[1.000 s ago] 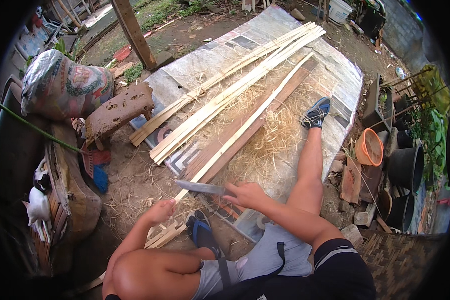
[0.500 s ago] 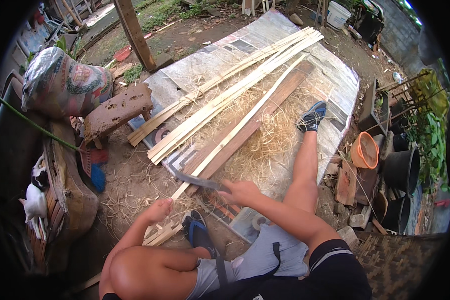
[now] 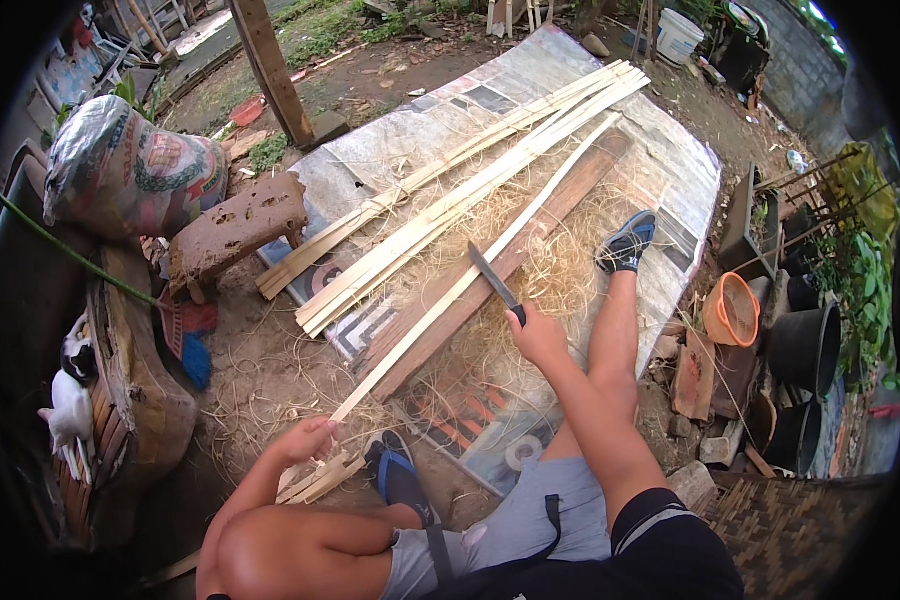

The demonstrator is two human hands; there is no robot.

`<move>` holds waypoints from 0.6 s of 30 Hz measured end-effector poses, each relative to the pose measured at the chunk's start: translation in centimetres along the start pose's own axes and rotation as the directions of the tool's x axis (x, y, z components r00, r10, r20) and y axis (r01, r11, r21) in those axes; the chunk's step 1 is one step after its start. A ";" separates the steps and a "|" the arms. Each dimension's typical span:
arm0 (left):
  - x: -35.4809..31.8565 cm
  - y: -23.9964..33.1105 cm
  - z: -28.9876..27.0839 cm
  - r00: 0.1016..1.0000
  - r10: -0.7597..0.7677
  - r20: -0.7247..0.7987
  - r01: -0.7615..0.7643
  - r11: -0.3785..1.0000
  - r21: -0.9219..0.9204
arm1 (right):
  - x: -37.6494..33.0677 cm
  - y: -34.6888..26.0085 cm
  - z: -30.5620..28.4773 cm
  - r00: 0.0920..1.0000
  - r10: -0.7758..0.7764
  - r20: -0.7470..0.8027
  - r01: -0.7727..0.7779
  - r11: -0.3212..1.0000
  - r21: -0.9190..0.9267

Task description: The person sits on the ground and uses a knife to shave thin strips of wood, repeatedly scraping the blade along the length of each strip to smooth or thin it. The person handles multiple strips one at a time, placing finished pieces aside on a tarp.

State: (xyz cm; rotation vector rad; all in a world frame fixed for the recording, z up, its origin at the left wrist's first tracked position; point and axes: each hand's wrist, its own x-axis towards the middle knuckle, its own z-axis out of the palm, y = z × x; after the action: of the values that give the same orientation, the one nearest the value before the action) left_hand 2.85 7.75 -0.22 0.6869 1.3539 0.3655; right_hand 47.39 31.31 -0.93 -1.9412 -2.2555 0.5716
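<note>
The handle of a knife is grasped by the right hand, near the middle of the frame, and its blade is laid across a pale wooden strip; whether the edge bites or hovers cannot be told. The strip's near end is pinched by the left hand, at lower centre-left, and its length is carried up and right over a brown plank.

For clean work, it is judged best that the strip be kept flat against the plank, the blade be held at a low, even angle with light pressure, and the pinching fingers be kept well clear of the edge.

Curly shavings are scattered right of the plank. More strips are laid to its left on a patterned sheet. At upper left, printed lettering and an emblem are borne by a sack, too warped to be read reliably.
</note>
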 end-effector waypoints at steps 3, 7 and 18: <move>0.1 1.4 1.0 0.997 -0.004 -0.079 0.005 1.000 0.015 | -4.0 -5.4 0.4 0.936 -0.274 0.221 0.280 0.960 0.005; 0.2 -1.3 -2.7 1.000 0.020 0.008 -0.021 0.998 0.058 | -3.1 -4.3 0.7 0.896 -0.411 0.169 0.422 0.906 -0.031; 2.4 4.6 5.6 0.801 0.499 -0.330 0.023 0.526 0.850 | -9.5 -8.3 4.0 0.841 -0.493 0.223 0.494 0.868 0.058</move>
State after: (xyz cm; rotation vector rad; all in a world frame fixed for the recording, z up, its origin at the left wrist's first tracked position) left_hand 9.37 11.32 1.27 1.7110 2.0057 0.1130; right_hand 40.02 20.29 -0.15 -1.2465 -2.7518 0.7466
